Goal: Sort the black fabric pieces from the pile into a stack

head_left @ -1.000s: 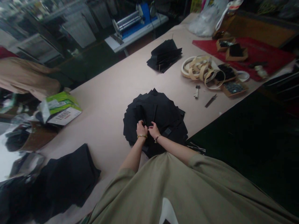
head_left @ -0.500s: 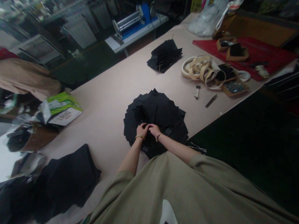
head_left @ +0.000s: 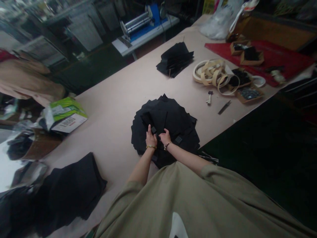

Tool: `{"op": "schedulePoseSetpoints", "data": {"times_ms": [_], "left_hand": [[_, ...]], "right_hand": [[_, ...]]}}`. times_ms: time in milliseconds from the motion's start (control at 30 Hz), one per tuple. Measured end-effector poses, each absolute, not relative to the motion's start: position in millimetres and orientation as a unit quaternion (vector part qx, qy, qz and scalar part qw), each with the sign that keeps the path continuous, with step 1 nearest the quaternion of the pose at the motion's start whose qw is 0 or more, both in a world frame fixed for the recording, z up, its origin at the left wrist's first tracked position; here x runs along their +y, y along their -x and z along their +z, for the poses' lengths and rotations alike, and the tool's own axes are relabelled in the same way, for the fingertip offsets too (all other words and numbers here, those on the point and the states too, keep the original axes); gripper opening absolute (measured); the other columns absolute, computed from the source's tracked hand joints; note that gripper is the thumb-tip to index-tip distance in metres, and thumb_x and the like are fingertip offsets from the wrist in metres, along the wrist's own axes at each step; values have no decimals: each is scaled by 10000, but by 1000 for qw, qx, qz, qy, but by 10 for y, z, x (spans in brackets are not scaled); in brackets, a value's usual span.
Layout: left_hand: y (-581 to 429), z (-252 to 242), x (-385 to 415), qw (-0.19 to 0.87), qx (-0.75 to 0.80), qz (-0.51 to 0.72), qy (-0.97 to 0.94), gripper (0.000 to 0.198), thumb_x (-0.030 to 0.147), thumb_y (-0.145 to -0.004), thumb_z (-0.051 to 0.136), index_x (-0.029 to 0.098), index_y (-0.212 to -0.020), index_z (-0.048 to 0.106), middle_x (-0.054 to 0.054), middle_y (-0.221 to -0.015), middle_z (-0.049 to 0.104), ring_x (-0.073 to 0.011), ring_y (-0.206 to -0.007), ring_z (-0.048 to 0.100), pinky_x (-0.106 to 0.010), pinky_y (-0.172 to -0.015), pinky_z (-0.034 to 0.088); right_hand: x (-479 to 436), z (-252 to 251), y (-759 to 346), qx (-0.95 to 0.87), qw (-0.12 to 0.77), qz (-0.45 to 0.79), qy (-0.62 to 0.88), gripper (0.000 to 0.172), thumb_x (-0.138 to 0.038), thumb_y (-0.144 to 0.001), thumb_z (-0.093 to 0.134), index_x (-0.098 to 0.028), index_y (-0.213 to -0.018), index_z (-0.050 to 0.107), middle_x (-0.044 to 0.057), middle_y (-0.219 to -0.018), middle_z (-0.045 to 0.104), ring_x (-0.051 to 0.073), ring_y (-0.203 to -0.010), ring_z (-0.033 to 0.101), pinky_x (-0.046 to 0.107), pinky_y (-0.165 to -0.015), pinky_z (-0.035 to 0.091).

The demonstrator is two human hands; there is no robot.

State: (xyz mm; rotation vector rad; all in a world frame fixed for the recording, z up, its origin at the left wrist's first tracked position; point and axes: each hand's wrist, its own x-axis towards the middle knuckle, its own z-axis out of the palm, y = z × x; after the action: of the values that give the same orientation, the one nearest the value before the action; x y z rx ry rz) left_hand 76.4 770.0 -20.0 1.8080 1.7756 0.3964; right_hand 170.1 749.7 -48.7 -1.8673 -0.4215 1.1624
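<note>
A round, fanned-out pile of black fabric pieces (head_left: 170,115) lies on the table before me. My left hand (head_left: 151,138) rests on the middle of the pile, its fingers stretched forward beside a small dark grey square patch (head_left: 154,130). Just to the right, my right hand (head_left: 165,137) has its fingers curled and pressed together over the same pile; whatever is between them is too small to make out. A narrow bundle of black strips (head_left: 147,118) lies beyond my left fingertips. Another greyish patch (head_left: 178,139) shows on the fabric right of my right hand.
Farther back on the table (head_left: 109,109) are a black fabric stack (head_left: 175,59), coiled beige tape (head_left: 210,72), a clip (head_left: 209,98), a metal tool (head_left: 224,107) and small parts boxes (head_left: 249,93). At left are more black fabric (head_left: 74,185), a green-white box (head_left: 66,115) and a person's sleeve (head_left: 29,77).
My hands, which were together at the black strips, have drawn apart slightly. My left hand now lies flatter with its fingers extended, and a small grey patch shows beside it.
</note>
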Motion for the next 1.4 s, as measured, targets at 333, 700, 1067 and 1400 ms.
{"op": "schedulePoseSetpoints", "data": {"times_ms": [333, 700, 1067, 1400], "left_hand": [[-706, -277, 7766, 288, 655, 146, -683, 414, 216, -900, 512, 279, -1296, 615, -112, -1258, 586, -243, -1086, 617, -350, -948, 496], [-606, -426, 7883, 357, 659, 211, -628, 384, 451, -882, 584, 172, -1132, 667, -104, -1174, 690, -213, -1110, 630, -301, -973, 477], [-716, -363, 7714, 287, 703, 203, -618, 892, 292, -895, 528, 195, -1578, -38, -150, -1589, 312, -251, -1299, 542, -332, -1036, 457], [-635, -352, 7817, 318, 657, 189, -657, 553, 206, -905, 496, 237, -1454, 435, -128, -1385, 549, -241, -1252, 560, -350, -1065, 440]], "right_hand": [[7487, -480, -1707, -237, 422, 432, 761, 701, -150, -716, 561, -178, -1408, 451, 14, -936, 665, 151, -835, 638, 297, -859, 531], [7388, -330, -1650, -439, 271, 433, 739, 473, -93, -695, 630, -210, -1144, 716, 100, -1239, 576, 257, -1195, 537, 353, -1104, 353], [7484, -428, -1746, -316, 344, 437, 769, 626, -119, -714, 597, -137, -1334, 512, 57, -995, 653, 176, -974, 620, 291, -957, 462], [7647, -483, -1866, -306, 338, 467, 758, 300, -126, -678, 623, -143, -956, 734, 68, -878, 734, 211, -853, 685, 301, -821, 521]]}}
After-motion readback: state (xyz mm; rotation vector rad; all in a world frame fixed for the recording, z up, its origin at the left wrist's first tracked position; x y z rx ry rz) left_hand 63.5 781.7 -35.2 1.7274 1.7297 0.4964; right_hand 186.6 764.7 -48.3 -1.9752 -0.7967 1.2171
